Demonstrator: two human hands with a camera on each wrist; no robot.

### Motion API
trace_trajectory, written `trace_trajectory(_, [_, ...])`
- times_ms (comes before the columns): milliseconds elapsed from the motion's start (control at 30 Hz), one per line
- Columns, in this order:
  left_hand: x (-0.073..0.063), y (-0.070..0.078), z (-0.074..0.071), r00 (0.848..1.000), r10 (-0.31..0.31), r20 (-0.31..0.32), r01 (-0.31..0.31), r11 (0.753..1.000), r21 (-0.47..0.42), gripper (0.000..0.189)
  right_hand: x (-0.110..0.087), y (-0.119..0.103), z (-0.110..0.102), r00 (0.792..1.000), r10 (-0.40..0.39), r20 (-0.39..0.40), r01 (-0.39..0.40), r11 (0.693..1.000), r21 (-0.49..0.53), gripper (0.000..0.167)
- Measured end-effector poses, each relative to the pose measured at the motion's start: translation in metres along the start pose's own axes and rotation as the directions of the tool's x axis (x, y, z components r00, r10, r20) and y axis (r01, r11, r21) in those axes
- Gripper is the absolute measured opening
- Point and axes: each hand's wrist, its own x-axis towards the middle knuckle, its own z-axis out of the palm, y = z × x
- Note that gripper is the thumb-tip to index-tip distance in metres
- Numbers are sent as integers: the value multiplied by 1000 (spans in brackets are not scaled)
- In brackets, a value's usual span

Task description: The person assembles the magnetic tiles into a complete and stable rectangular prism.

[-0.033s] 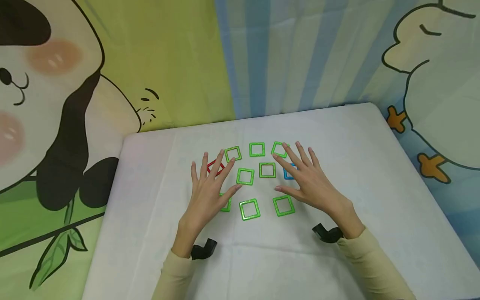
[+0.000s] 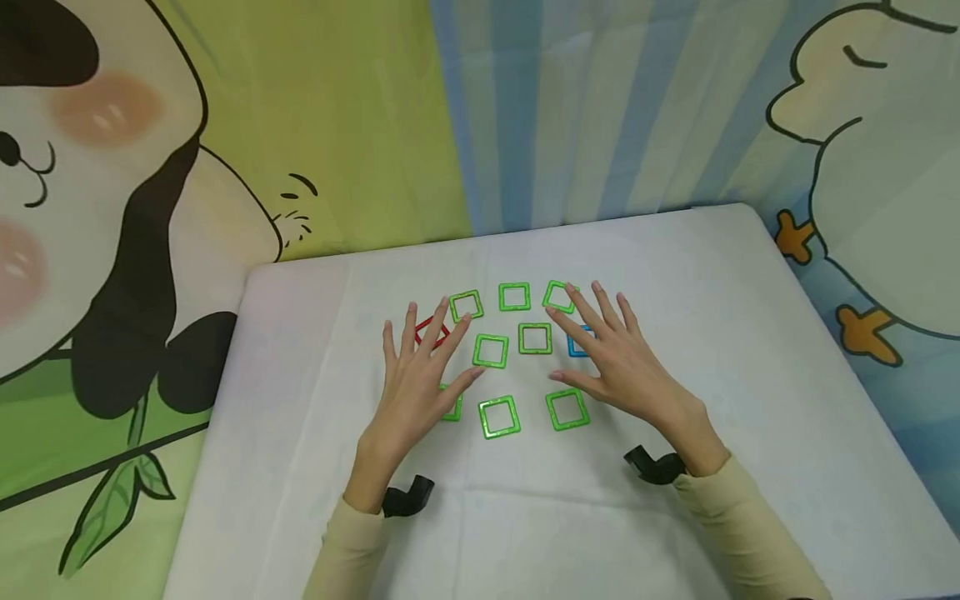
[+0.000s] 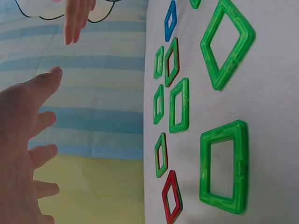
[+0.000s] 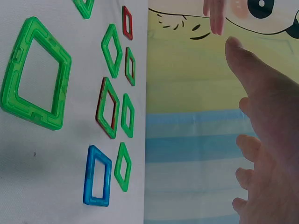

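Several square magnetic tile frames lie flat on the white table, most of them green, such as the green tile (image 2: 535, 325) in the middle. My left hand (image 2: 412, 385) hovers over the left side with fingers spread, partly covering a red tile (image 2: 422, 326) and a green tile (image 2: 458, 407). Above the right side my right hand (image 2: 632, 367) is spread too, partly hiding a blue tile (image 2: 573, 345). Both wrist views show the hands raised off the tabletop, holding nothing. Red edging shows beneath some green tiles, as on one green tile (image 4: 105, 88).
A black wrist mount (image 2: 408, 497) is on the left wrist, another black mount (image 2: 651, 465) on the right. Behind the white table (image 2: 300, 375) hangs a cartoon-printed curtain (image 2: 345, 125), which also runs along both sides.
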Motion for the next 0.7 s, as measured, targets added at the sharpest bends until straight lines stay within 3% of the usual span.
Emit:
trace_trajectory(233, [-1,-1,5,1000,16,11,-16,1000,1,72,-1,2,4,1000,8,14,-8,1000,17,88])
trace_trajectory(400, [5,-3,9,997,51,50,-49,998,-35,73,1,2,8,1000,2,22,-4,995,97,85])
trace_trajectory(533, [13,-5,17,990,80,117,-64,990,-129,72,4,2,16,1000,4,28,-8,987,160,72])
trace_trajectory(700, [25,-4,29,973,56,226,-7,977,-212,64,14,4,29,997,25,79,-40,981,192,56])
